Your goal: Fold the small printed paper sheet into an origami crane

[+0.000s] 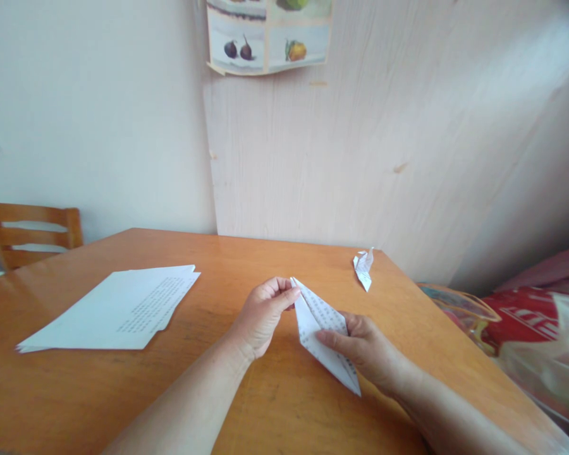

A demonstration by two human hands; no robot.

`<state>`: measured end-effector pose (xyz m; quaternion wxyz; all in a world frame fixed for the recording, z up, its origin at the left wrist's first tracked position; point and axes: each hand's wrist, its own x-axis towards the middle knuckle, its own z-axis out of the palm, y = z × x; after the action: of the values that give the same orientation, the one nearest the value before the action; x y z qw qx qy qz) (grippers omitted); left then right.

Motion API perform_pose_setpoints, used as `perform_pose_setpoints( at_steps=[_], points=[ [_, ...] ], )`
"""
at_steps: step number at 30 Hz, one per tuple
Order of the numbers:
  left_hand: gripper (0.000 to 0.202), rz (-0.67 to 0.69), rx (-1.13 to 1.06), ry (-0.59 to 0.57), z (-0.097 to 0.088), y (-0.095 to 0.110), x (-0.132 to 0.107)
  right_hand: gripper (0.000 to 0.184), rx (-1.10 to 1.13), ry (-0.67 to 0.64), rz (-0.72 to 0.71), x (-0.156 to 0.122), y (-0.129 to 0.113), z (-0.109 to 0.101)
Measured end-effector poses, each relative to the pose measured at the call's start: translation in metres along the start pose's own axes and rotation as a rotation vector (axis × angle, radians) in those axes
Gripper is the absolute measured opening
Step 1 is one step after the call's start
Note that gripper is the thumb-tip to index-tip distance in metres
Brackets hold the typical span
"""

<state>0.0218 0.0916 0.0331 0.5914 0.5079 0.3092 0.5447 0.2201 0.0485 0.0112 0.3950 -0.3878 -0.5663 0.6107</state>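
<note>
Between my hands is a folded sheet of printed paper [313, 328], shaped like a long kite with a crease down its middle. One narrow point aims up and left, the other down toward me. My left hand [265, 313] pinches the upper tip between thumb and fingers. On the right edge my right hand [363, 351] grips the wide middle, its thumb lying on top and its fingers mostly hidden behind the paper. The folded paper is held just above the wooden table [246, 404].
A stack of printed sheets [118, 309] lies on the table's left. Near the far right corner sits a small folded paper figure [363, 268]. Bags [521, 322] crowd beyond the right edge. A wooden chair [33, 234] stands at the far left, and a wall is behind the table.
</note>
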Motion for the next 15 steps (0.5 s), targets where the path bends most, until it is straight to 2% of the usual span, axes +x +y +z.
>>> perform_pose_setpoints(
  at_steps=[15],
  points=[
    [0.017, 0.026, -0.017, 0.065, 0.0005, 0.0065, -0.0016, 0.036, 0.017, -0.018, 0.004, -0.0007, 0.0, 0.0017]
  ],
)
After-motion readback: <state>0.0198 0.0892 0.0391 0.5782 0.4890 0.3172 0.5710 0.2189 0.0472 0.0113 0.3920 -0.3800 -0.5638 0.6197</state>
